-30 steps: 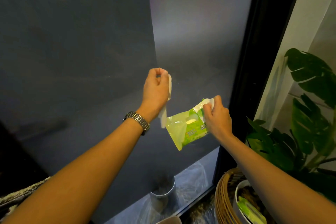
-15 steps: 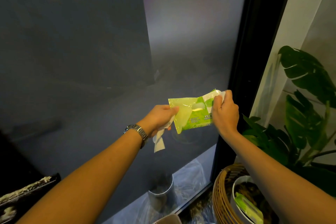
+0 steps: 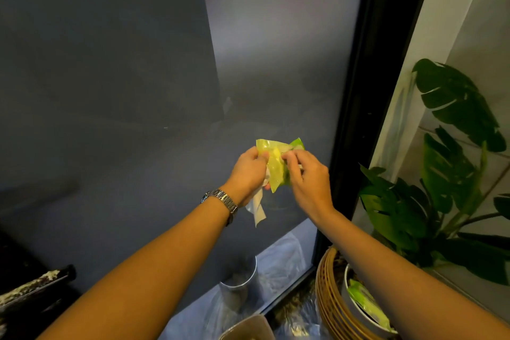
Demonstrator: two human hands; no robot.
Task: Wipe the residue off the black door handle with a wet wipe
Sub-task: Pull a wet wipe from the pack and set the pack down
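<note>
A green wet-wipe pack (image 3: 276, 165) is held upright between both hands in front of the frosted glass door (image 3: 270, 50). My left hand (image 3: 247, 172) grips the pack's left edge and also holds a white wet wipe (image 3: 257, 208) that hangs down below its palm. My right hand (image 3: 307, 178) pinches the pack's front near the top. The black door handle (image 3: 36, 284), streaked with white residue, shows at the lower left edge, far from both hands.
A black door frame (image 3: 361, 91) runs down the right. Beside it stands a large-leafed plant (image 3: 441, 188) in a wicker basket (image 3: 328, 295), with another green pack (image 3: 364, 301) in the pot. A metal bin (image 3: 238, 284) and clear plastic lie behind the glass.
My left hand came down from high on the glass with the wipe and joined the pack. My right hand shifted from the pack's right end to its front. The view tilted down.
</note>
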